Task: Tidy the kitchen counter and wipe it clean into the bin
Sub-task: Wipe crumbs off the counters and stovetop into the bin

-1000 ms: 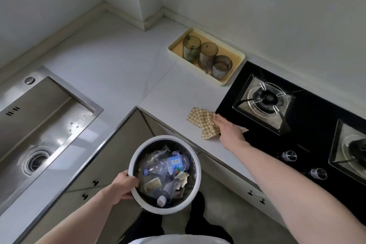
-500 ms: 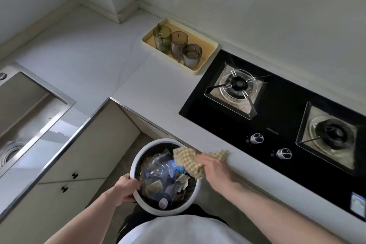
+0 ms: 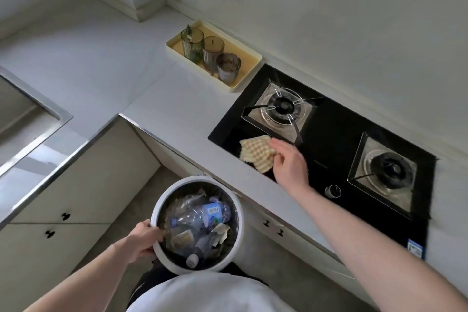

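My left hand (image 3: 144, 239) grips the near-left rim of a round white bin (image 3: 236, 213), held below the counter's front edge. Inside the bin lie a crushed plastic bottle (image 3: 202, 214) and crumpled scraps. My right hand (image 3: 290, 163) holds a yellow checked cloth (image 3: 255, 152) flat on the front left part of the black gas hob (image 3: 329, 157), just in front of the left burner (image 3: 281, 106). The white counter (image 3: 162, 99) runs from the corner to the hob.
A yellow tray (image 3: 249, 68) with three tinted glasses (image 3: 211, 48) stands at the wall left of the hob. A steel sink (image 3: 33, 109) is at the far left. The right burner (image 3: 388, 168) and a hob knob (image 3: 333, 190) lie near my right forearm. Cabinet doors are below.
My right hand carried the cloth from the counter edge to over the bin, then back up onto the black hob. My left hand kept hold of the bin. The view swung right.
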The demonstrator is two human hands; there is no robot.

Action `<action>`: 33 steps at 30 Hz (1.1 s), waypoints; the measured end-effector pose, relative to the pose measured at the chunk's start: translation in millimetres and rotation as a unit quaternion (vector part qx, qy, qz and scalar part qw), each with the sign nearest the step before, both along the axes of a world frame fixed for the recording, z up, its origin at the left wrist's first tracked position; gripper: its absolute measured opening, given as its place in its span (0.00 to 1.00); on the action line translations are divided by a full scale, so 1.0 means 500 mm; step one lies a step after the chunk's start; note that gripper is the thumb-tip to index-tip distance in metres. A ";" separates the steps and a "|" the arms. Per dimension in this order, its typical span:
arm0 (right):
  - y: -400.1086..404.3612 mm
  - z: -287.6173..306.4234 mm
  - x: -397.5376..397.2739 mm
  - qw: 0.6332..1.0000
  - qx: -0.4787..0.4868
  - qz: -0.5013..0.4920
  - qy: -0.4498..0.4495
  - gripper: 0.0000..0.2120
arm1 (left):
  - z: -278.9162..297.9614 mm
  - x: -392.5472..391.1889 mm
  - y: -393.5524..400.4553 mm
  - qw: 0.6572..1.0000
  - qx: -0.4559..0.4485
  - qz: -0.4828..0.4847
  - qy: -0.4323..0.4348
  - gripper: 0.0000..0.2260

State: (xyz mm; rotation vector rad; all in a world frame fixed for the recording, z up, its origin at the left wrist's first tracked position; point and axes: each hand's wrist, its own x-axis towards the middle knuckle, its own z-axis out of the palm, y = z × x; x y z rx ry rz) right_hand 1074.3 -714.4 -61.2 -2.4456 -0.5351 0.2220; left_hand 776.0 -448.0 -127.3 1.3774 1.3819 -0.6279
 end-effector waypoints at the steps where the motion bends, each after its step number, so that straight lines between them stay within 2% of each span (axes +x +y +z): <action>1: -0.010 -0.003 0.029 1.000 -0.019 -0.015 -0.016 0.21 | 0.002 0.001 -0.003 1.000 0.001 0.000 -0.002 0.10; 3: -0.027 -0.019 0.071 0.997 -0.065 -0.023 -0.017 0.20 | 0.005 0.002 -0.004 1.000 0.001 -0.001 -0.004 0.10; 7: -0.017 -0.074 0.049 0.980 -0.187 0.045 0.059 0.21 | 0.009 0.002 -0.004 1.000 0.000 -0.004 0.000 0.11; 12: 0.044 -0.096 -0.102 0.994 -0.078 -0.043 0.066 0.20 | 0.026 0.012 -0.011 1.000 -0.002 -0.018 0.000 0.09; 16: 0.074 -0.119 -0.262 0.992 -0.026 0.013 0.122 0.21 | 0.047 0.020 -0.013 0.999 -0.004 -0.042 -0.005 0.10; 19: 0.097 -0.097 -0.305 0.987 0.049 0.053 0.145 0.21 | 0.052 0.023 -0.008 0.998 -0.014 -0.062 -0.005 0.11; 25: 0.035 -0.010 -0.277 0.980 0.102 -0.099 0.138 0.19 | 0.048 0.032 0.000 0.993 -0.018 -0.114 -0.006 0.12; 33: -0.160 0.015 -0.358 0.958 0.102 -0.241 0.120 0.16 | 0.060 0.032 -0.035 0.986 -0.018 -0.165 -0.024 0.10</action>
